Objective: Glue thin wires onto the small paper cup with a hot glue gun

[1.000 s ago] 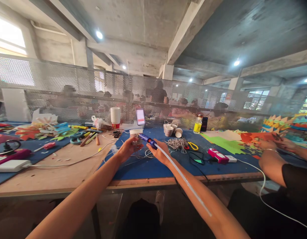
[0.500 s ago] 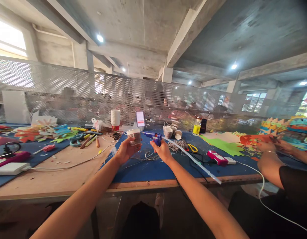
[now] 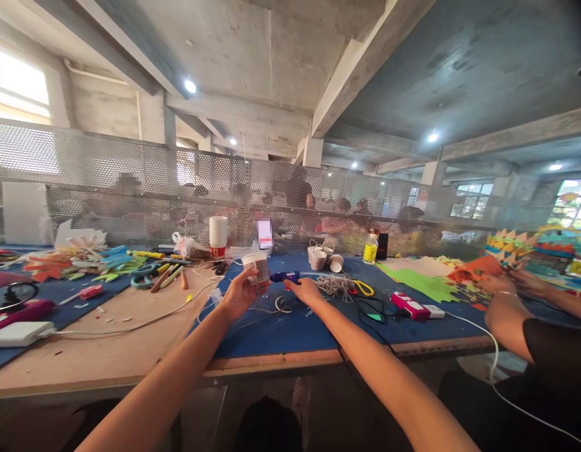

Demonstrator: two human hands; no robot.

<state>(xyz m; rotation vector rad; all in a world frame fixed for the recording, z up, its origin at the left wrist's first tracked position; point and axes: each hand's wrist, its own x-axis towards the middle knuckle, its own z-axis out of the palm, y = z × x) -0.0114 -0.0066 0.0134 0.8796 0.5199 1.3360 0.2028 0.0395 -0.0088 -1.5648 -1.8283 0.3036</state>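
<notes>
1. The left hand is raised just above the worktop. Its fingers are curled round a small clear cup with a white rim, which stands upright in the grip.
2. The right hand is just beside it, low over the blue mat. Its fingers are closed on the back end of a blue glue gun, and the nozzle points left towards the cup (whether the tip touches the cup cannot be told).
3. Right of that hand lie a tangle of grey string and yellow-handled scissors. A pink-and-white device with a white cord is further right.
4. Behind the hands stand a stack of white cups, a cluster of small paper cups and a yellow bottle.
5. At the far right, a co-worker's hand rests by green paper and orange paper.
6. On the left, markers and paper cut-outs are scattered about.
</notes>
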